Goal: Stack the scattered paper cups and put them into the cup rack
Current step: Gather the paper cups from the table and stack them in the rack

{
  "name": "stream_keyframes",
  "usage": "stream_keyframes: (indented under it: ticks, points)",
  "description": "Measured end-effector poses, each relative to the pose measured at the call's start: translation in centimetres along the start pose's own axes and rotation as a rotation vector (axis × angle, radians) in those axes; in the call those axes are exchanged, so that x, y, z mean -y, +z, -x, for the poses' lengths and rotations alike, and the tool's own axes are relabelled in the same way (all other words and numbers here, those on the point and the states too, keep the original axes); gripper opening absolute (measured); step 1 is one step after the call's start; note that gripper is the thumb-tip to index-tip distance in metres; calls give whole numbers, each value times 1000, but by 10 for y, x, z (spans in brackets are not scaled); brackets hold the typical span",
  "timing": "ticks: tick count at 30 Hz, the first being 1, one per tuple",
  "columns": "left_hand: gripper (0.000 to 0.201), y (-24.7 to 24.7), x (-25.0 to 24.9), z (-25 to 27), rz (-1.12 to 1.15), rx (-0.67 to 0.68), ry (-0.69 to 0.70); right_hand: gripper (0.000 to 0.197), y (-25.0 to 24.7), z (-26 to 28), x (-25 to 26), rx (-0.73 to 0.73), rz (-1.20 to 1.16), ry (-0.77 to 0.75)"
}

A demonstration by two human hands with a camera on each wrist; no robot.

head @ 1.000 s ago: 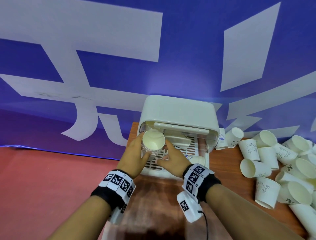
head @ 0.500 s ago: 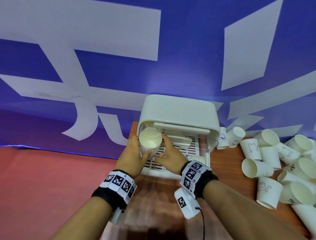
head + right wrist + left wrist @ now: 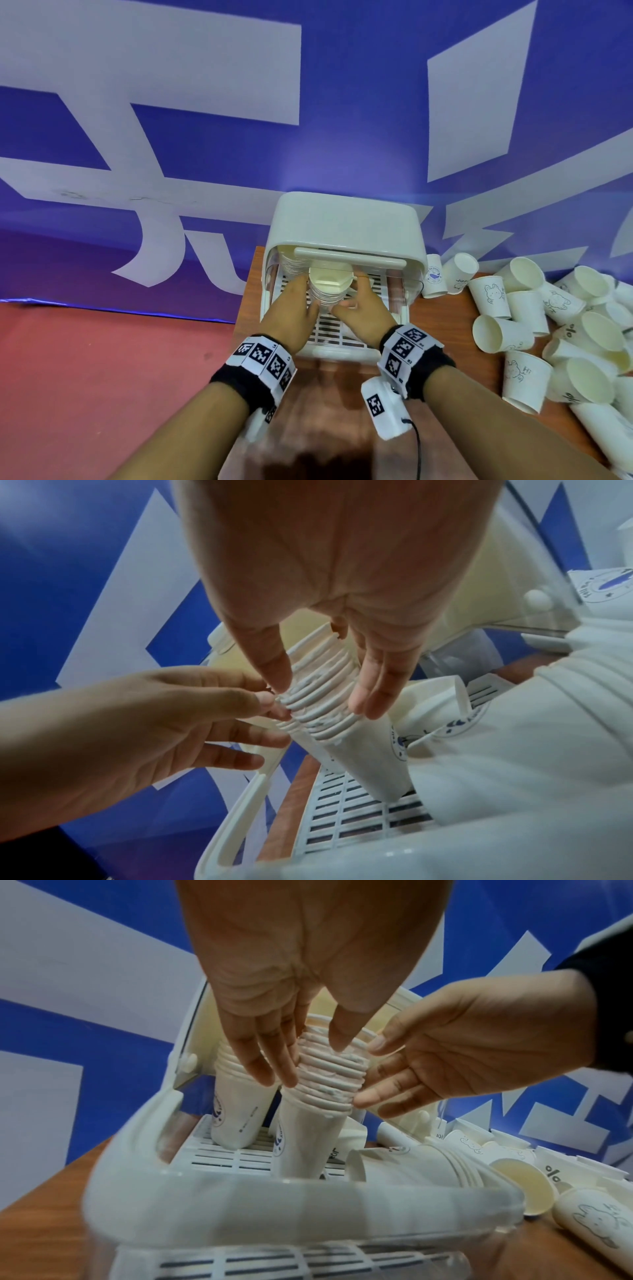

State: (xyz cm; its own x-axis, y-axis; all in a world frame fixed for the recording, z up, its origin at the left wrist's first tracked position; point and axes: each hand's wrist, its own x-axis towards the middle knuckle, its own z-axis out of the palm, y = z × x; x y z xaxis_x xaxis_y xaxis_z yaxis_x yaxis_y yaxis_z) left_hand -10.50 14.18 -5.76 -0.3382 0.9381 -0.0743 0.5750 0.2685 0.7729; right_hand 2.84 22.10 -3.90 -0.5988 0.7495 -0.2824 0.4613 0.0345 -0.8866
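A tall stack of nested white paper cups (image 3: 330, 286) leans inside the white cup rack (image 3: 342, 222), under its raised lid. Its base touches the slotted floor (image 3: 342, 813). My left hand (image 3: 306, 294) holds the stack's ribbed rims (image 3: 329, 1085) between thumb and fingers from the left. My right hand (image 3: 349, 294) pinches the same rims (image 3: 322, 704) from the right. Another cup stack (image 3: 236, 1110) stands in the rack's back left corner. A third stack (image 3: 411, 1167) lies on its side at the right of the rack.
Several loose paper cups (image 3: 548, 325) lie scattered on the wooden table (image 3: 445, 325) to the right of the rack. A blue and white banner (image 3: 205, 102) hangs close behind. The table's left edge (image 3: 246, 291) drops to a red floor.
Both hands have carried the stack from the rack's front left further in and to the right, under the lid, and lowered it onto the slotted floor.
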Motion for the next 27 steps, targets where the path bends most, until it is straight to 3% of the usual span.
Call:
stream_keyframes:
  ticks: [15,21,27]
  points:
    - [47,18,-10,-24,-64,33,22,56,-19,-7,-17,-147,36,111]
    - [37,19,4,-31,-2,-47,-33,48,-20,-10,-12,-60,56,125]
    - [46,17,17,-30,75,-43,-29,49,-16,-9,-8,23,17,56]
